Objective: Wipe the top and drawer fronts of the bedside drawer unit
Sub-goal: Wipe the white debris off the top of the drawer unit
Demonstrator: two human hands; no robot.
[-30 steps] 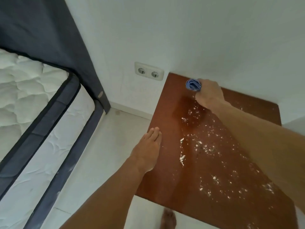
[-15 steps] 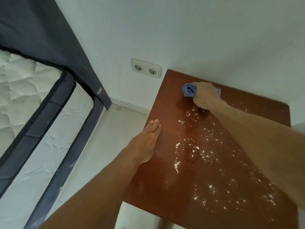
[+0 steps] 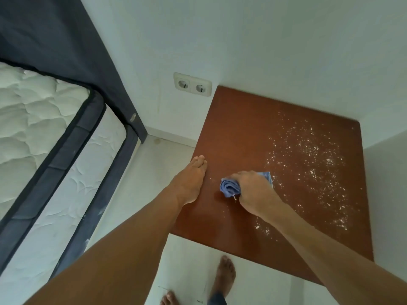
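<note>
The bedside drawer unit shows only its reddish-brown top (image 3: 246,128), seen from above; the drawer fronts are hidden. White crumbs and dust (image 3: 312,164) are scattered over the right half of the top. My right hand (image 3: 253,190) grips a bunched blue cloth (image 3: 230,187) and presses it on the top near the left front part. My left hand (image 3: 189,181) lies flat with straight fingers along the top's left edge, just left of the cloth.
A double wall socket (image 3: 192,84) sits on the white wall left of the unit. A bed with a quilted white mattress (image 3: 39,133) and dark frame stands to the left. My bare feet (image 3: 224,276) are on the pale floor by the unit's front edge.
My right hand has dragged the cloth from the back left corner of the top toward the front. The left strip it crossed now looks free of crumbs. My left hand stayed at the edge.
</note>
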